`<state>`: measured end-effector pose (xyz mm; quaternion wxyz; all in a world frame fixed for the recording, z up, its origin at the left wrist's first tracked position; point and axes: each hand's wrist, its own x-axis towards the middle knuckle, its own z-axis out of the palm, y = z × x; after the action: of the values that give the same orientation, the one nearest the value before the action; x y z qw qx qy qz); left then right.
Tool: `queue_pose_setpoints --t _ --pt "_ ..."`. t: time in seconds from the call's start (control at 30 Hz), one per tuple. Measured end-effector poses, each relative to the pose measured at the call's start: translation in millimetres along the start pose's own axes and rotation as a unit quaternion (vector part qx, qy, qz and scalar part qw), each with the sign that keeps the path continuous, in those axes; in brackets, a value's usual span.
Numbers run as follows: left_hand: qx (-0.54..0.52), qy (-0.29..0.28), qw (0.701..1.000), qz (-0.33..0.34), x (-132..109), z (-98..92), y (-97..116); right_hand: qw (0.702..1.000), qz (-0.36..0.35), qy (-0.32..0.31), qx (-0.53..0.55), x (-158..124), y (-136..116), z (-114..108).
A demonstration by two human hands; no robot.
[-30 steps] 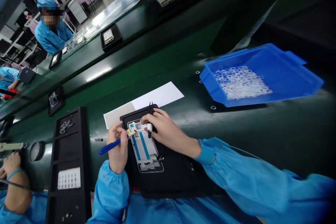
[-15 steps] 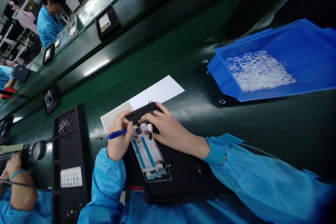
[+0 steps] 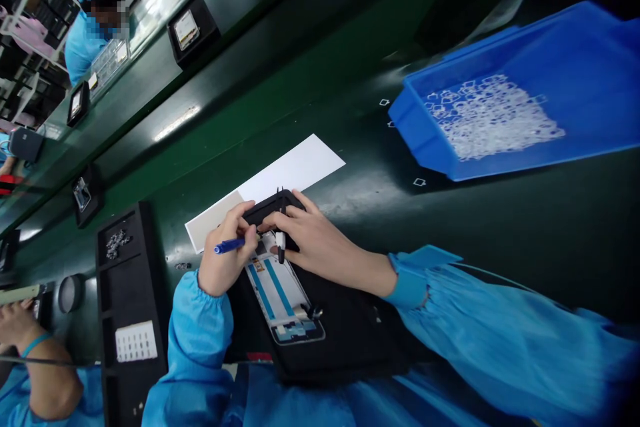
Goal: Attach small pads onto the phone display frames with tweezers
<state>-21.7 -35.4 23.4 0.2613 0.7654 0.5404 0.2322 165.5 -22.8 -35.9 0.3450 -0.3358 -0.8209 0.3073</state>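
A phone body (image 3: 280, 287), opened up with blue strips along its inside, lies in a black tray (image 3: 350, 347) before me. My left hand (image 3: 220, 263) is closed around a blue pen-like tool (image 3: 229, 246), whose front end is hidden by the fingers at the phone's far end. Tucked in my right hand (image 3: 325, 243) is a pair of black tweezers (image 3: 281, 255) with a white band, their pointed tips sticking out away from me. The right fingertips touch or hover over the phone's upper part; fine contact there is hidden.
White card (image 3: 295, 163) lies beyond the tray. A blue bin (image 3: 575, 67) of small white frames stands at right, a few loose frames beside it. A black compartment tray (image 3: 120, 293) with small parts is at left. A co-worker's hand (image 3: 20, 327) is at far left.
The blue tool has tilted and moved slightly toward the phone with my left hand. My right hand stays over the phone's upper end. The whole view has shifted a little.
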Motion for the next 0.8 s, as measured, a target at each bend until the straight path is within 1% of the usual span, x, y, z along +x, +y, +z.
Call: queue_pose_setpoints --t 0.37,0.6,0.8 --pt "0.04 -0.036 0.999 0.008 5.5 -3.5 3.7 1.0 0.006 0.002 0.002 0.2 -1.7 -1.5" --pt "0.06 -0.04 0.997 0.009 5.8 -2.8 5.4 1.0 0.004 0.004 0.007 0.5 -2.5 -2.0" --pt "0.075 -0.031 0.996 0.026 4.9 1.3 4.8 1.0 0.012 -0.004 0.011 1.1 -3.8 -3.8"
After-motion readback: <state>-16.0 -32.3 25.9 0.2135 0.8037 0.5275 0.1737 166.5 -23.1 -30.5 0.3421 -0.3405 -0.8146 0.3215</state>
